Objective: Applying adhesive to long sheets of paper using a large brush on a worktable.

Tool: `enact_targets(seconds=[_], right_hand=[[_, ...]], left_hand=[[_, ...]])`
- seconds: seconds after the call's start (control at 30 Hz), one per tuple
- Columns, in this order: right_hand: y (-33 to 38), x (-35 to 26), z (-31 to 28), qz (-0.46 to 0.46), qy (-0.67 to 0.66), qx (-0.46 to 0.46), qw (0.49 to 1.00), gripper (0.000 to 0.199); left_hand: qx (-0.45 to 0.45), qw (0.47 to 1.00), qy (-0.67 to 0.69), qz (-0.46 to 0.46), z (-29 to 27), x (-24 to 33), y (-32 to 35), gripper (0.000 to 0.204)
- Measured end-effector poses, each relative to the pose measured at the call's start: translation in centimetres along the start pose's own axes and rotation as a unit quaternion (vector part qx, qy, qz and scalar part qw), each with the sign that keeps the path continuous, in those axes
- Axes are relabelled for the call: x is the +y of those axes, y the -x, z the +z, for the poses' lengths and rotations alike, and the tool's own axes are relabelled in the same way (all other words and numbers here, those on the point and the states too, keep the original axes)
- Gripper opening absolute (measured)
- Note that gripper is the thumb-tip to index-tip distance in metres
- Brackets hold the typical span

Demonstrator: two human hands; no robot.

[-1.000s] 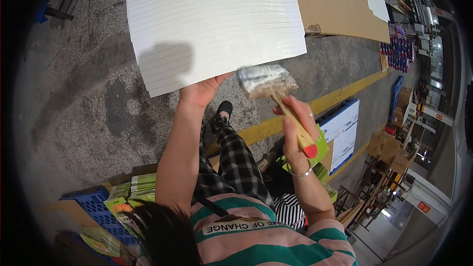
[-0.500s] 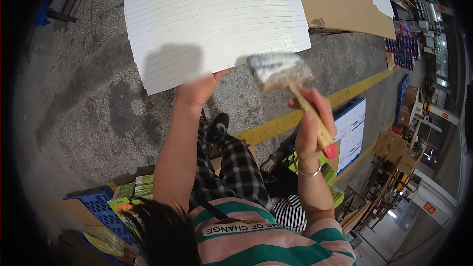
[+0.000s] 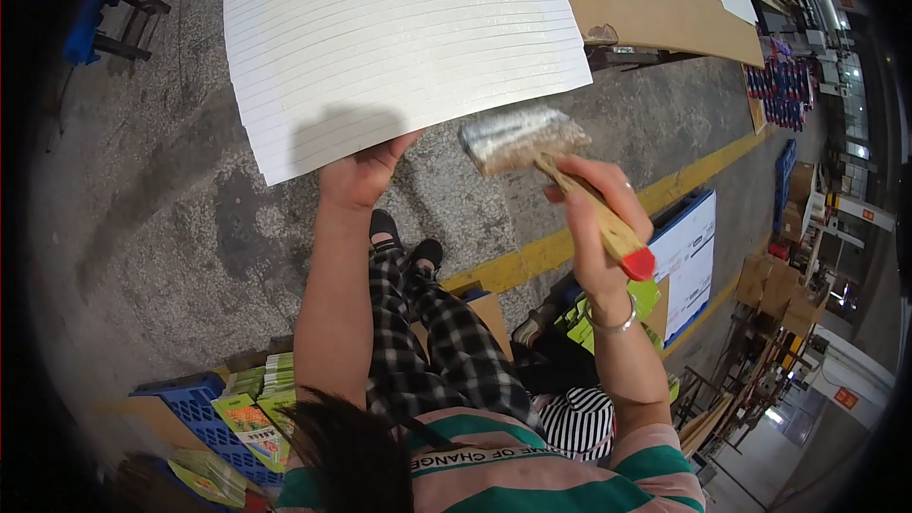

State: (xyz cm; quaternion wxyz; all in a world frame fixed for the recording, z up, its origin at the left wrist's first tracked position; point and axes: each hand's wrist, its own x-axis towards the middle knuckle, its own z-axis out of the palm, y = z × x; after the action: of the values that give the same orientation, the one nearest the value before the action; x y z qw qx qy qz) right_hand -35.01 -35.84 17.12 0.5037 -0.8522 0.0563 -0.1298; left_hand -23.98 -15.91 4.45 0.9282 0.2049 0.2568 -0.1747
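A fan of white sheets (image 3: pixel 399 33) is filling the upper middle of the frame, its sheets overlapping in narrow strips. The left hand (image 3: pixel 361 176) is touching the near edge of the sheets, left of the frame's centre, with its fingers partly hidden beneath them; whether it is pinching or only supporting them I cannot tell. A dark shadow (image 3: pixel 347 131) is falling across the sheets just above that hand.

Right of centre, the right hand (image 3: pixel 603 214) is grasping a wide brush (image 3: pixel 524 141) by its wooden handle. The red handle end is pointing toward the lower right, and the whitened bristles are hanging just below the sheets, apart from their edge in the frame. A bracelet (image 3: pixel 616 316) is circling the right wrist.

Brown cardboard (image 3: pixel 655 0) is lying at the upper right. A yellow line (image 3: pixel 532 256) is crossing the grey floor (image 3: pixel 190 199), and green packets (image 3: pixel 256 427) are resting by a blue pallet (image 3: pixel 204 408) at the lower left.
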Motion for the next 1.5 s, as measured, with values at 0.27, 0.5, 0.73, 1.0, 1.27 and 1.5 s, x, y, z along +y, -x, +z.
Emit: enact_targets(seconds=[0.27, 0.5, 0.73, 1.0, 1.27, 1.5], right_hand=[[-0.1, 0.3, 1.1, -0.013, -0.017, 0.003, 1.0, 0.022], [-0.8, -1.3, 5.9, -0.135, 0.017, 0.018, 0.991, 0.032], [1.0, -3.6, 6.3, -0.075, -0.002, 0.038, 0.996, 0.037], [0.1, -4.9, 5.8, -0.031, -0.019, 0.038, 0.999, 0.033], [1.8, -6.1, 3.5, 0.121, -0.179, -0.014, 0.976, 0.059], [-2.4, -6.2, 1.8, 0.063, -0.197, 0.0, 0.978, 0.026]], left_hand=[[-0.075, 0.996, 0.003, 0.044, -2.3, 2.4, 1.0, 0.052], [-0.114, 0.991, 0.013, 0.064, -2.3, 4.4, 2.3, 0.052], [-0.074, 0.994, -0.007, 0.074, -2.6, 4.5, 2.1, 0.047], [-0.137, 0.989, 0.032, 0.041, -4.2, 4.8, 1.9, 0.041], [-0.087, 0.996, 0.035, 0.002, -4.5, 5.5, 2.2, 0.041], [-0.129, 0.982, -0.132, 0.047, -2.5, 4.9, 2.4, 0.047]])
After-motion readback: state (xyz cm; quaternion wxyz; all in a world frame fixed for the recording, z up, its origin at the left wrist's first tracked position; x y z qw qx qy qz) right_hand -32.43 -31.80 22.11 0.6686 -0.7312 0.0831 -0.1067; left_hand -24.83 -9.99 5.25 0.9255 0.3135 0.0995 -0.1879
